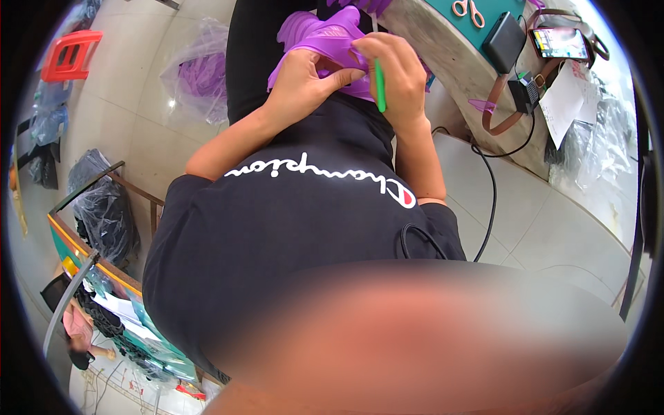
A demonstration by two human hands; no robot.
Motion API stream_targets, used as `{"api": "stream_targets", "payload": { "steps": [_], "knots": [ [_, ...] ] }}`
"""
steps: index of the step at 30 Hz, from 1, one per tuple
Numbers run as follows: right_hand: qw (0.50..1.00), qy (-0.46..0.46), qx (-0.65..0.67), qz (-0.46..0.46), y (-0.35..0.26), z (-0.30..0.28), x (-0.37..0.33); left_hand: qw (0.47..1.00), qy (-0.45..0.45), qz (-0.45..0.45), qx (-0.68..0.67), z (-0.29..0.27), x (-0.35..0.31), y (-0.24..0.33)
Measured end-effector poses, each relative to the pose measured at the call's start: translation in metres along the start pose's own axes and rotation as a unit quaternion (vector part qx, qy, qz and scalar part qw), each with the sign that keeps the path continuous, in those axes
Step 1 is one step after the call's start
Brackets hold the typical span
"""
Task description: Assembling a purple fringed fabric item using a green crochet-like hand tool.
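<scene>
Shiny purple fabric (337, 34) lies bunched over my lap in several folded layers. My left hand (299, 86) is closed on its near edge, with the thumb stretched toward the right. In my right hand (400, 72) is a slim bright green stick-like tool (380, 86), lying against the palm and pointing back toward me. What kind of tool it is, I cannot make out. The fingertips of that hand touch the right side of the fabric.
At the right, a grey worktop (443, 62) carries scissors (470, 11), a black box-shaped device (505, 41), a phone (560, 43) and a brown strap (495, 104). A black cable (492, 200) hangs beside me. Left are a bag of purple pieces (203, 76) and a red stool (71, 55).
</scene>
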State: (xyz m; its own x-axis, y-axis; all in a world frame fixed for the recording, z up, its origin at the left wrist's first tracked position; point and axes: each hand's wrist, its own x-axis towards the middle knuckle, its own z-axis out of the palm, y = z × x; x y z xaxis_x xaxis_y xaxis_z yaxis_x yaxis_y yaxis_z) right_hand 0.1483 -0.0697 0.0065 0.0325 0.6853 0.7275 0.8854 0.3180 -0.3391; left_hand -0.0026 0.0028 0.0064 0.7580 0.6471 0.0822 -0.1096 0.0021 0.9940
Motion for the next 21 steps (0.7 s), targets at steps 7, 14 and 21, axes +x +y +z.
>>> {"api": "stream_targets", "payload": {
  "steps": [7, 14, 21],
  "knots": [
    [0.712, 0.336, 0.541, 0.295, 0.042, -0.084, -0.023, 0.977, 0.098, -0.013, -0.188, -0.021, 0.012, 0.004],
    [0.61, 0.64, 0.44, 0.157, 0.094, -0.23, -0.095, 0.961, 0.165, 0.028, -0.222, -0.097, 0.036, -0.036],
    [0.603, 0.764, 0.209, 0.092, 0.092, -0.245, -0.106, 0.951, 0.183, 0.009, -0.25, -0.104, 0.036, -0.022]
  ]
}}
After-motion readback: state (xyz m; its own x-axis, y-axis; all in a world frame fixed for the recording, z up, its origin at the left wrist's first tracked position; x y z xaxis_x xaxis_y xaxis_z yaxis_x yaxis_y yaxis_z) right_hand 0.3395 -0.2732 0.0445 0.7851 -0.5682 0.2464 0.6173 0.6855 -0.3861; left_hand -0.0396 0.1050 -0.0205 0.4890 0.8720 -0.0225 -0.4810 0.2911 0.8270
